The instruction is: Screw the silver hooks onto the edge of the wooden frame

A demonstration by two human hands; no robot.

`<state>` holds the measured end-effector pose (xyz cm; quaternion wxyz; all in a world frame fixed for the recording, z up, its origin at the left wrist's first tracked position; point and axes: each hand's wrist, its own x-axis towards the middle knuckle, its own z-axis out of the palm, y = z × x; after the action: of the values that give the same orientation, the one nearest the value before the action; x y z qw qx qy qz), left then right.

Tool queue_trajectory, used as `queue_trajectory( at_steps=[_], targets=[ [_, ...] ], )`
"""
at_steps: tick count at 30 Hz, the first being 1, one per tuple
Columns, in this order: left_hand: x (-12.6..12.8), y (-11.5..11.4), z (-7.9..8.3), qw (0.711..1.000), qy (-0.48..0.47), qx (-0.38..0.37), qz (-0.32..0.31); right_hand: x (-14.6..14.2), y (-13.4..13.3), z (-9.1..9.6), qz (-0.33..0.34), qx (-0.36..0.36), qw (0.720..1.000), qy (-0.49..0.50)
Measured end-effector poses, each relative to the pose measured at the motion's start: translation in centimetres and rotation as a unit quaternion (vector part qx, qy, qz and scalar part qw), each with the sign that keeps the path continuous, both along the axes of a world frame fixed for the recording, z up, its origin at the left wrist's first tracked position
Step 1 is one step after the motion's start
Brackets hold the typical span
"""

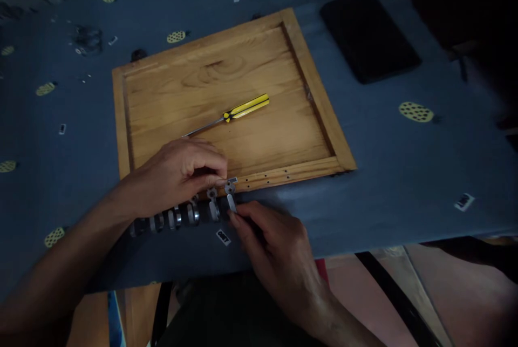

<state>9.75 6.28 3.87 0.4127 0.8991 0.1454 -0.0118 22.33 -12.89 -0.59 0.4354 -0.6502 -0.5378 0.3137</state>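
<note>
A framed wooden board (346, 158) lies on the table, with a row of shiny metal hooks (193, 213) along its near edge. My right hand (279, 247) pinches the lower end of the rightmost metal hook (230, 198) between thumb and fingers. Over the left part of the edge, my left hand (184, 174) is closed, its thumb and fingertips at the top plate of that hook. Whatever small thing those fingertips may hold is hidden. Farther right, the frame edge shows several small dark holes. A screwdriver (246, 108) with a yellow-and-black handle rests on the board, its tip behind my left hand.
A black flat rectangular object (370, 36) lies on the blue patterned tablecloth (404, 190) at the right. Small dark items (87, 39) and tiny shiny pieces (84, 77) are at the left. The table's near edge runs just in front of my body.
</note>
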Motion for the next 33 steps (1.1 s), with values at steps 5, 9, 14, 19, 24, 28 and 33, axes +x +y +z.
queue_trajectory(
  at_steps=[5,9,14,19,24,28,33],
  targets=[
    [0.0,-0.1,0.0,1.000,-0.003,0.006,-0.002,0.0,0.0,0.0,-0.003,0.003,1.000,-0.003],
    [-0.1,-0.2,-0.1,1.000,-0.005,0.013,0.001,-0.1,0.1,0.0,-0.007,0.010,1.000,-0.002],
    [-0.1,-0.2,-0.2,1.000,0.003,0.012,0.000,0.3,0.1,0.2,-0.008,0.026,1.000,0.006],
    [-0.2,-0.2,-0.2,1.000,0.000,0.009,0.004,2.1,0.0,1.0,0.005,0.057,0.992,-0.113],
    [-0.3,-0.1,-0.2,1.000,0.000,0.004,0.003,3.7,0.1,0.6,0.070,0.084,0.968,-0.227],
    [-0.3,-0.1,-0.2,1.000,0.001,0.007,0.001,4.1,0.1,0.1,0.108,0.066,0.964,-0.234],
    [-0.2,-0.1,0.0,1.000,0.009,0.010,-0.002,4.0,0.4,-0.1,0.126,0.116,0.937,-0.305]
  ],
)
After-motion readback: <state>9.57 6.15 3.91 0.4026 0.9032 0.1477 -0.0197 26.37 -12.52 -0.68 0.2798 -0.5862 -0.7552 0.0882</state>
